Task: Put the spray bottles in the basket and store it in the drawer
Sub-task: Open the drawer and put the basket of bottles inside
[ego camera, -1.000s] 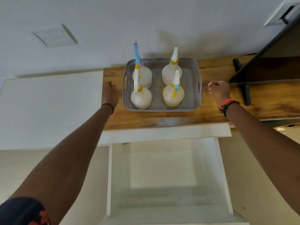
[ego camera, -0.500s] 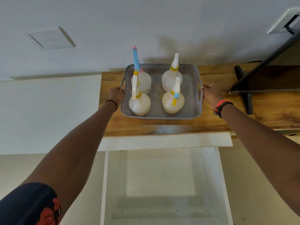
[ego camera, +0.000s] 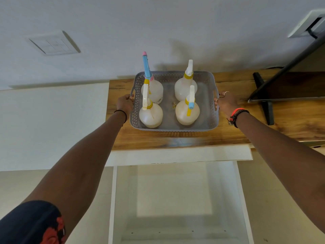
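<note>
Both hands grip the basket of spray bottles on the wooden countertop.

The left hand (ego camera: 125,104) and right hand (ego camera: 226,101) clasp the grey basket (ego camera: 173,129) by its side handles; four spray bottles (ego camera: 186,109) stand upright inside, above the open white drawer (ego camera: 175,199).

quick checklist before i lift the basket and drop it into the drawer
1. All four spray bottles in the basket: ok.
2. Bottles upright: ok.
3. Left hand closed on the left handle: ok.
4. Right hand closed on the right handle: ok.
5. Drawer open below the wooden counter, with nothing inside it: ok.
6. Tall blue nozzle clears once the drawer shuts: cannot tell.
</note>
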`<state>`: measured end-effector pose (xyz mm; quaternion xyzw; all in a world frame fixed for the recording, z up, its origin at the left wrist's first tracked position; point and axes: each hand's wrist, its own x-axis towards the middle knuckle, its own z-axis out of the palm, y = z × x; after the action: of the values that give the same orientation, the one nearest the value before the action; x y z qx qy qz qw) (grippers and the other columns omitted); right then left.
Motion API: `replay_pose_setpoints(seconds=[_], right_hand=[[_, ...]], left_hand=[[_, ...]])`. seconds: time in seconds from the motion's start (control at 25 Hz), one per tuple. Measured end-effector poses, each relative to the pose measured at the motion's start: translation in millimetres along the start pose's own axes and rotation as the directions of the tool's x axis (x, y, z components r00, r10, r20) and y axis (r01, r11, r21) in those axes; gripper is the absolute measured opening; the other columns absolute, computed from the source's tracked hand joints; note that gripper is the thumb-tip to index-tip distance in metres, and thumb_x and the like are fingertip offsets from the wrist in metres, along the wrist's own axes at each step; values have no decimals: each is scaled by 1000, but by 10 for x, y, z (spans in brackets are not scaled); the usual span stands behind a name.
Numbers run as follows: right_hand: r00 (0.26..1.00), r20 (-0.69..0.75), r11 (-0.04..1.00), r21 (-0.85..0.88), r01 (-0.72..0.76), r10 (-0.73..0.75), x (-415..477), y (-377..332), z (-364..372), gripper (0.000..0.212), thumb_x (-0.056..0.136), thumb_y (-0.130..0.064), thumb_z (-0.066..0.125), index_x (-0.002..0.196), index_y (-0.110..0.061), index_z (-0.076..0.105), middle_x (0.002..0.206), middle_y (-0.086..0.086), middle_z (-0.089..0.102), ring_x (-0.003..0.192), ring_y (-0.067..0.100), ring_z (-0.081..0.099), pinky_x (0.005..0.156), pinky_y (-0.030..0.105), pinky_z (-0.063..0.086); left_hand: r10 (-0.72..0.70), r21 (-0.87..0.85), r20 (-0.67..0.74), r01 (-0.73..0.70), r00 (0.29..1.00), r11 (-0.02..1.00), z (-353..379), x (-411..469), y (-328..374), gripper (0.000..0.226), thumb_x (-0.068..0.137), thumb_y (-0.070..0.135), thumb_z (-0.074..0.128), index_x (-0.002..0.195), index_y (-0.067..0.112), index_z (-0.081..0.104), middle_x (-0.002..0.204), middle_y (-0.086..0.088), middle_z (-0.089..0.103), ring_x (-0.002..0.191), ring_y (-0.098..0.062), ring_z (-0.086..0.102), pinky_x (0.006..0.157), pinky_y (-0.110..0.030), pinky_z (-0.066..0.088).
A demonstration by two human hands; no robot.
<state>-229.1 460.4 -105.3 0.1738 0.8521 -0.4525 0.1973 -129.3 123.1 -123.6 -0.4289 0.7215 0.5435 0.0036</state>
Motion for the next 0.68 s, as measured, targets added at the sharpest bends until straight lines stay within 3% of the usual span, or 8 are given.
replay_pose_setpoints(seconds=[0.16,0.28,0.52,0.68], right_hand=[[1000,-8,999,43,-21,22,-35,51,-17,47,92,3,51,138,-2,45,115,16,63,91,21,56,92,36,52],[999,-27,999,34,-17,18,-102,113,-24,37,92,4,51,128,6,53,101,15,60,88,22,53,83,34,48],[996,-74,996,70,-51,56,-340,318,-51,41,91,-1,54,132,-2,54,123,19,63,95,22,55,91,39,51],[993,-89,996,48,-73,77,-595,478,-95,43,90,-3,57,133,-5,53,124,21,64,92,23,60,91,41,54]], left_hand=[[-13,-27,-19,12,1000,1000,-15,-69,-84,28,97,11,44,116,8,63,99,-7,63,91,-19,57,91,-37,51],[-10,-19,-32,10,999,1000,-26,-145,-171,28,97,12,44,116,8,64,99,-7,64,92,-19,58,91,-38,51],[-28,-10,-10,28,1000,1000,-76,-357,-348,25,96,13,46,107,6,67,99,-9,65,94,-24,60,97,-49,51],[-41,-34,8,42,999,999,-135,-609,-467,24,95,11,46,79,14,64,94,-13,64,89,-24,58,91,-48,51]])
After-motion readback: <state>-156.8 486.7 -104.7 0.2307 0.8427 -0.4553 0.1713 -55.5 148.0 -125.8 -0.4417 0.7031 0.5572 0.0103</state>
